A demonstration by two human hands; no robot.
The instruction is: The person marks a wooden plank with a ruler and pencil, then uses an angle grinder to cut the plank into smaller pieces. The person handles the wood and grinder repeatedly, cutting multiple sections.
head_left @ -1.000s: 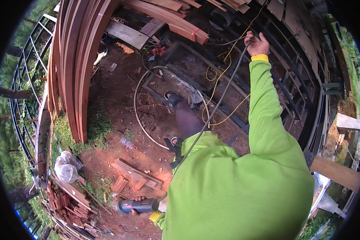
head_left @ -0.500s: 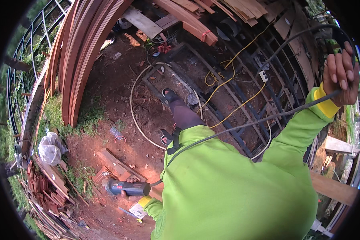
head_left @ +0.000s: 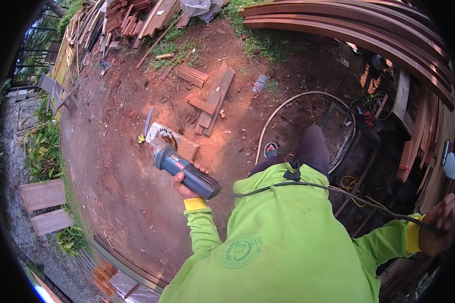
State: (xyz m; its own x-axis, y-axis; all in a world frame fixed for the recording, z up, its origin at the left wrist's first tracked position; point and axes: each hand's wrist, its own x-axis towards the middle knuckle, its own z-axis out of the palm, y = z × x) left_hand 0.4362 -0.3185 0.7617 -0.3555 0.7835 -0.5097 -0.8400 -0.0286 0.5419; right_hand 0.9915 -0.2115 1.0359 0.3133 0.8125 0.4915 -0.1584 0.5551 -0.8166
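Note:
My left hand [head_left: 184,188] is closed around the dark body of an angle grinder [head_left: 184,171]. A toothed disc [head_left: 168,136] shows at the grinder's head, held over a small pale board [head_left: 157,129] and a brown wood block [head_left: 188,148] on the ground. The dark power cord [head_left: 308,184] runs from the grinder across my waist to my right hand [head_left: 442,224], out at the right side with its fingers curled around the cord. Beside the pale board lie a yellow tape measure [head_left: 141,139] and a thin bluish strip [head_left: 148,121].
Reddish-brown planks [head_left: 217,98] lie on the dirt ahead. Long boards [head_left: 338,22] are stacked at the upper right, with scrap wood [head_left: 126,20] at the far left. A pale hose [head_left: 268,118] loops near my feet, beside a metal frame and a yellow cord [head_left: 351,183].
The view has turned left, bringing the grinder and planks toward the middle. My right hand has come down from its raised position, still with the cord. My left hand keeps its grip.

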